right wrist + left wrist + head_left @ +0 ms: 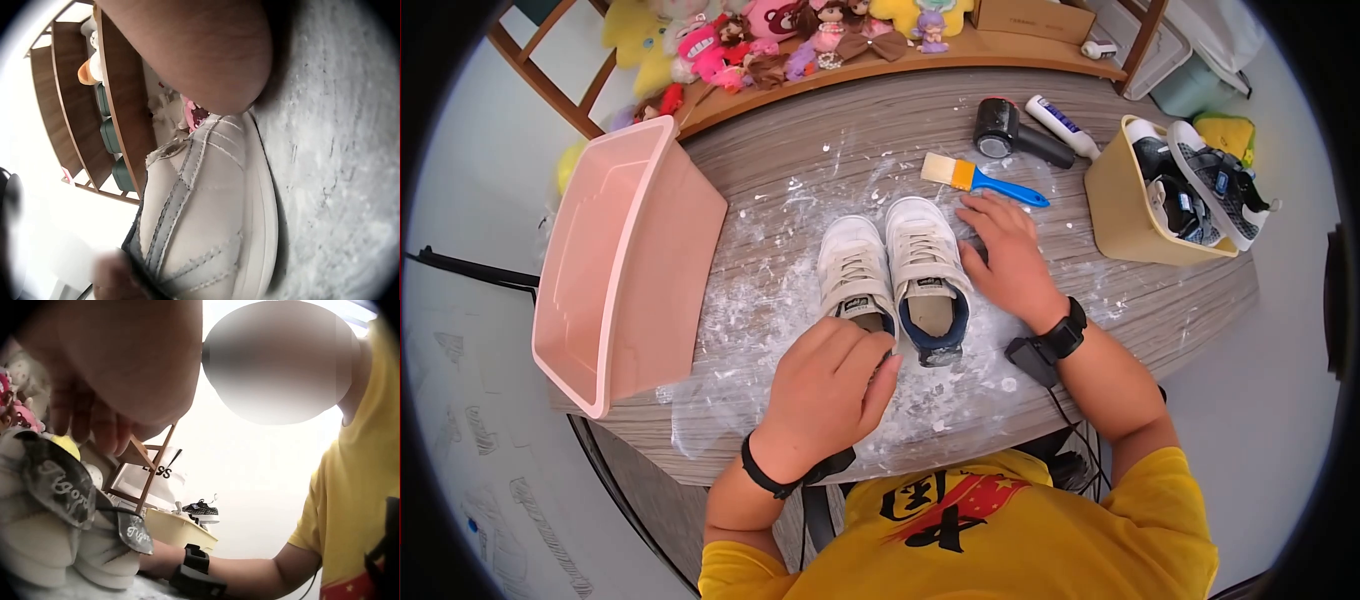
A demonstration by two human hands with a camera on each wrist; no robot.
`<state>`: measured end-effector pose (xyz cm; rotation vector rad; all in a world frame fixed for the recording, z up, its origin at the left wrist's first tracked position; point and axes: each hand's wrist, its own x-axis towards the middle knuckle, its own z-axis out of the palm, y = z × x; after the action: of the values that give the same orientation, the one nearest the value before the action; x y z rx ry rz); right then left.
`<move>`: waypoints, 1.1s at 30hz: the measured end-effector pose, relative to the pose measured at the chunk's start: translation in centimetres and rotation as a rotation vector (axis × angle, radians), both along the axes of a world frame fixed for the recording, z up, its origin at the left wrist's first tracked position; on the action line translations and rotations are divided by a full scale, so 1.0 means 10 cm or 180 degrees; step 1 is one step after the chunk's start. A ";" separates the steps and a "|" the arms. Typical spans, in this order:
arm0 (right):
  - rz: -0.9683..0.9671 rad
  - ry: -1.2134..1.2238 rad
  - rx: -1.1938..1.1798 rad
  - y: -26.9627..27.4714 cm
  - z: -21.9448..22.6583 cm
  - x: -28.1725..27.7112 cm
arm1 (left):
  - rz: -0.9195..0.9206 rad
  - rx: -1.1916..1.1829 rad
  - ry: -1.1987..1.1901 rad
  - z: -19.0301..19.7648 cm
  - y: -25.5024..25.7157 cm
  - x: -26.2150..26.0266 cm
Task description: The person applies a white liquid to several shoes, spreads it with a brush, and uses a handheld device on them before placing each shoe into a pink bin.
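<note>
Two white shoes with straps stand side by side on the table, the left shoe and the right shoe, toes away from the person. Over the left shoe's heel opening is the left hand, its fingers bent loosely downward. In the left wrist view that hand hangs above the dark heel tabs. The right hand rests on the table with relaxed fingers, close beside the right shoe. In the right wrist view the hand is near the shoe's side; its fingertips are hidden.
A pink bin stands at the left, a yellow bin of shoes at the right. Beyond the right hand lie a blue-handled brush, a black device and a white tube. White smears mark the table. Toys line the shelf.
</note>
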<state>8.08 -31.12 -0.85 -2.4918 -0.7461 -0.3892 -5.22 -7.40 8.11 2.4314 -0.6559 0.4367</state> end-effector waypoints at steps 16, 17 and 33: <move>0.0227 0.0108 0.0521 -0.08 -0.10 0.05 | 0.0670 0.0851 0.1461 0.04 0.01 0.15; 0.0296 0.0204 0.0680 -0.09 -0.10 0.08 | 0.0666 0.0745 0.1524 0.05 0.03 0.18; 0.1259 0.1216 0.1751 0.05 0.24 -0.31 | -0.0301 -0.5217 0.2119 -0.66 0.53 0.38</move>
<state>4.95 -30.67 1.60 -1.7783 -0.8142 0.0315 -1.47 -2.05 1.52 0.8381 0.0165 0.0053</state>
